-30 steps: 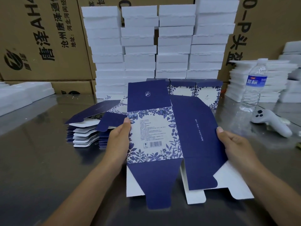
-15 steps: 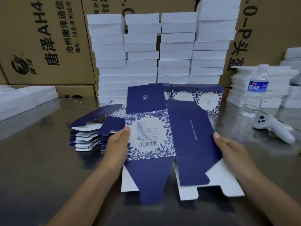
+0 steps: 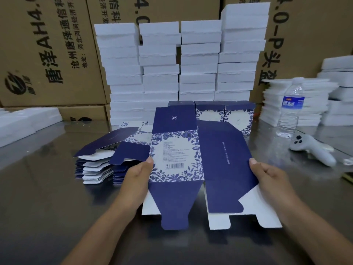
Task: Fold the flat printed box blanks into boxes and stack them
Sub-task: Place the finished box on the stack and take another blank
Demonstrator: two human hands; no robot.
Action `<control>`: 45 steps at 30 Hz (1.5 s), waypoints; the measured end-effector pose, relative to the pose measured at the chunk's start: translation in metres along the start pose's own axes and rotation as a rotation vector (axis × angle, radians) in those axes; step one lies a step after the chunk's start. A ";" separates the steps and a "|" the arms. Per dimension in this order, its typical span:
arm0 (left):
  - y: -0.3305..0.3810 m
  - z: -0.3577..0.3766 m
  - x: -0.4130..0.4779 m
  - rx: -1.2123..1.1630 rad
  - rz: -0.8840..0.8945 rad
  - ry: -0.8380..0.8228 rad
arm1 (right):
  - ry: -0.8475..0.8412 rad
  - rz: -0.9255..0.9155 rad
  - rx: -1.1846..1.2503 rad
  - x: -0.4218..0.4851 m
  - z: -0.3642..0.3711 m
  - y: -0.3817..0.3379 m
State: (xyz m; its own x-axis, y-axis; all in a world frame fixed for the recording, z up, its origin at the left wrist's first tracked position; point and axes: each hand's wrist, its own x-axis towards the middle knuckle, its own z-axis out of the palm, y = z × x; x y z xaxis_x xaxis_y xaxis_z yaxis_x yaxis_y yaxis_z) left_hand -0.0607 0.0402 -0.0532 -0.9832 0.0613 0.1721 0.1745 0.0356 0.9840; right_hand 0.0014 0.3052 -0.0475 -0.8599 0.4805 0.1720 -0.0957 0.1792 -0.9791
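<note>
Two hands hold one box blank (image 3: 191, 159) over the shiny tabletop (image 3: 38, 197). The left hand (image 3: 137, 175) pinches the left edge, with the thumb on the front next to the white panel with blue leaves, and the other fingers behind the card. The right hand (image 3: 267, 176) pinches the right edge of the dark blue panel the same way, thumb on the front and fingers curled behind. The blank is flat and spread wide. Its bottom flaps point toward the person, and one blue flap sticks up at the top. I cannot tell if the bottom flaps touch the tabletop. To the left of the blank, a pile of flat blanks (image 3: 95, 169) lies on the tabletop. Behind the blank, folded boxes (image 3: 238, 115) stand side by side in a row. Behind those are tall stacks of white foam blocks (image 3: 198, 60), with brown cartons (image 3: 47, 54) at the very back. On the right, a water bottle (image 3: 290, 108) stands upright, and a white controller (image 3: 313, 150) lies near it.
</note>
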 end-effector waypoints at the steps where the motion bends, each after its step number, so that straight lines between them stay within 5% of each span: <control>1: -0.001 -0.001 0.001 -0.025 0.003 0.012 | -0.009 0.002 0.021 0.000 0.001 0.000; 8: 0.002 -0.003 0.001 -0.075 -0.012 0.068 | -0.150 0.086 0.028 -0.003 0.002 -0.005; 18: 0.002 0.001 0.000 0.010 -0.026 -0.045 | -0.014 0.072 -0.086 -0.001 -0.001 -0.003; 25: 0.003 -0.002 0.001 -0.024 0.003 0.020 | -0.072 0.144 0.068 -0.006 0.004 -0.009; 39: 0.012 0.003 -0.005 0.024 -0.092 -0.026 | 0.034 0.125 -0.058 0.000 -0.003 -0.006; 45: 0.012 0.001 -0.005 -0.071 -0.158 -0.021 | 0.060 -0.152 -0.432 -0.004 0.005 0.005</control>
State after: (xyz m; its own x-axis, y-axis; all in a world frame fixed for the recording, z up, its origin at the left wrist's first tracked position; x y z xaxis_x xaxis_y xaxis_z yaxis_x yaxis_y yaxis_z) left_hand -0.0537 0.0414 -0.0426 -0.9966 0.0813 0.0150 0.0131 -0.0242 0.9996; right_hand 0.0014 0.2995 -0.0537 -0.8204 0.4679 0.3287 0.0100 0.5865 -0.8099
